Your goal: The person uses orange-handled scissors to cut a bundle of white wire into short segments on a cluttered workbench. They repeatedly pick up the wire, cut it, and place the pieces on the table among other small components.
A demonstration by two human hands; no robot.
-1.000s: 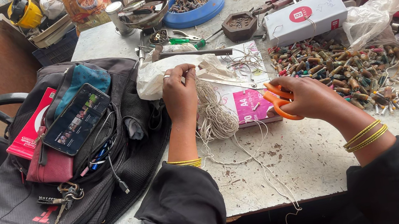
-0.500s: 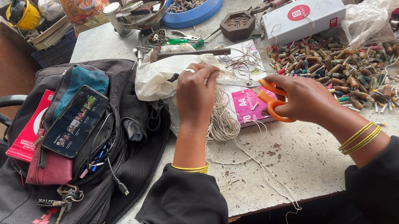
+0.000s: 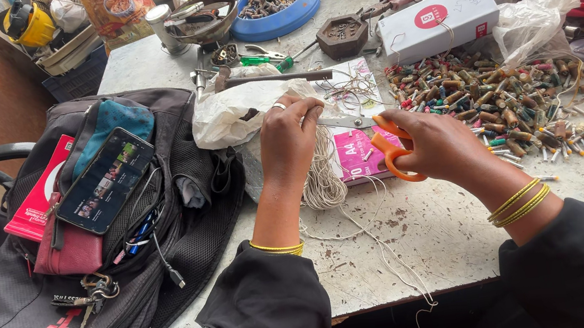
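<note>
Left hand [image 3: 290,138] has shifted right over the skein of off-white cotton string [image 3: 321,175], fingers pinching a strand; right hand [image 3: 437,143] closes orange-handled steel scissors [image 3: 381,143] beside the skein.

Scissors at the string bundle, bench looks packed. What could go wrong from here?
1. The scissors in the right hand point toward the left hand pinching the white string; the blade tips sit close to those fingers, so a nick seems possible.
2. Loose string trails off the table edge toward the lap and could snag.
3. The phone rests tilted on the backpack and might slide.
</note>
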